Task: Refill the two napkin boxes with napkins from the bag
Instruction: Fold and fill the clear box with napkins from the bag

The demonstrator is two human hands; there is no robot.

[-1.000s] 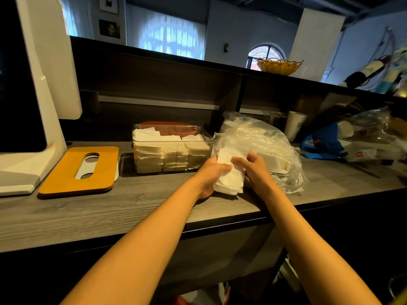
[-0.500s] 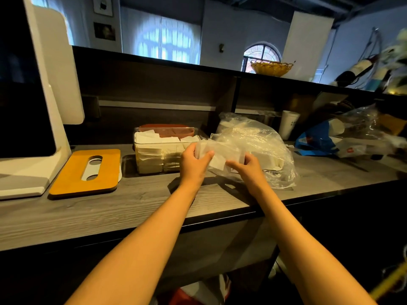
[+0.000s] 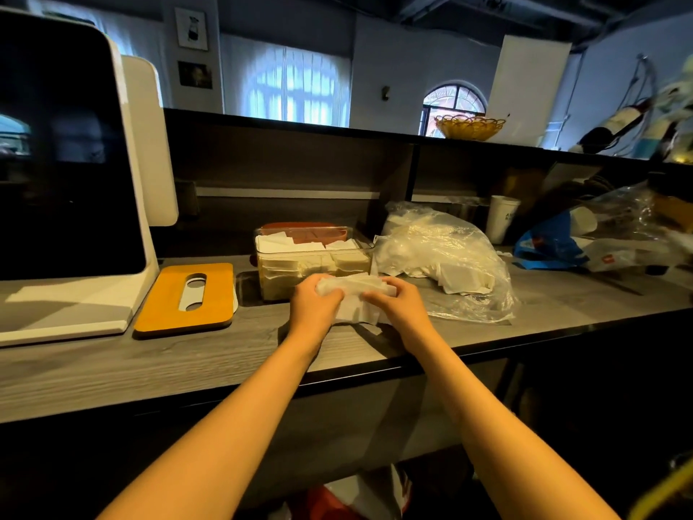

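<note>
While both hands meet over worktop [image 3: 112,369]:
L hand [image 3: 313,304]: fingers curled round napkin wad [image 3: 356,298]
R hand [image 3: 401,305]: grips wad's other end
Wad: just in front of clear napkin box [image 3: 315,262]
Bag [image 3: 442,257]: right of box, napkins inside

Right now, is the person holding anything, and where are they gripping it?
Yes: a bundle of white napkins, gripped by both hands, the left hand at its left end and the right hand at its right end.
</note>
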